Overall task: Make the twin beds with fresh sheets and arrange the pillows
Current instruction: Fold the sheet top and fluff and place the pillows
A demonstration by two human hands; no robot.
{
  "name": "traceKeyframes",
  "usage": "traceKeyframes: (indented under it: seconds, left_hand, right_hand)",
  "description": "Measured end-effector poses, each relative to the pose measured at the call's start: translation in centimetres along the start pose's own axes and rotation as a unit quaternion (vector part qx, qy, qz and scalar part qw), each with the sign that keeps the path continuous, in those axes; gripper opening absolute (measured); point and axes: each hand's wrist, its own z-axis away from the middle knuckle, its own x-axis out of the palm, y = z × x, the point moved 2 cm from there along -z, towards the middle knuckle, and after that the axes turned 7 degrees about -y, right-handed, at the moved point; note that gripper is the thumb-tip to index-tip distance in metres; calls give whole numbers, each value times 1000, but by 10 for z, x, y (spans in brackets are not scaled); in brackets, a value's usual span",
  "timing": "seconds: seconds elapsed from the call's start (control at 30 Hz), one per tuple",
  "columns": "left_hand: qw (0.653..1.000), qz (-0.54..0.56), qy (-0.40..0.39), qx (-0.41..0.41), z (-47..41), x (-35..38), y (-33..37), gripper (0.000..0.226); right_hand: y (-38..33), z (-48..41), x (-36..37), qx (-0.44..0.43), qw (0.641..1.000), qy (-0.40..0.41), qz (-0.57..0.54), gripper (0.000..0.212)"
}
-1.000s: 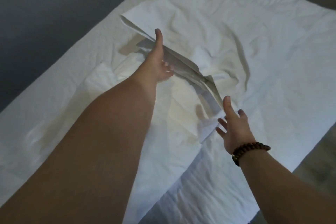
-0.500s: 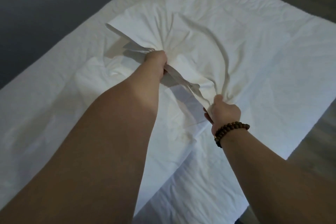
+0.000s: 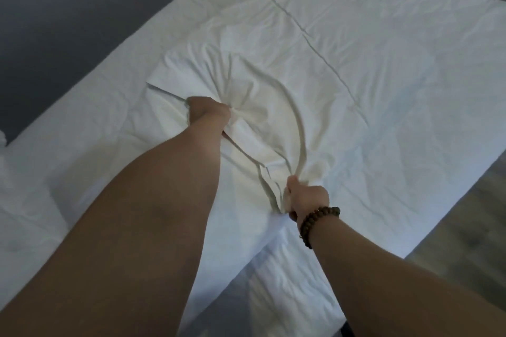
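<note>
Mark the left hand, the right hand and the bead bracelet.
left hand (image 3: 209,112), head view: back of the fist gripping the sheet (image 3: 260,128).
right hand (image 3: 306,195), head view: back of hand, gripping the sheet.
bead bracelet (image 3: 315,217), head view: beads across the wrist.

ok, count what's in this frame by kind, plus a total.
Hands: 2, left hand and right hand
White sheet: 1, gripped by both
Bead bracelet: 1, on the right wrist
Bed: 1
Total: 5
</note>
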Motion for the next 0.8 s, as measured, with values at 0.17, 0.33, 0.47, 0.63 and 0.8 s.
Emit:
traceKeyframes:
  seconds: [0.17,0.33,0.47,0.63,0.8]
  left_hand:
    - [984,70,146,80,16,-32,18,80]
    - [992,52,94,72,-27,-67,14,67]
    - [987,-70,83,117,-60,-72,10,56]
    - [967,-192,84,146,-101,-55,0,64]
    - [963,-208,49,162,-135,-9,-32,70]
  right_hand:
    - [-1,9,-17,24,994,-91,-50,17]
    - [-5,-8,-30,-38,998,-40,36,20]
    - [-1,-28,-27,-71,985,50,151,14]
    - [44,-70,-20,-69,987,51,135,18]
    - [56,-112,-10,-59,989,49,123,23]
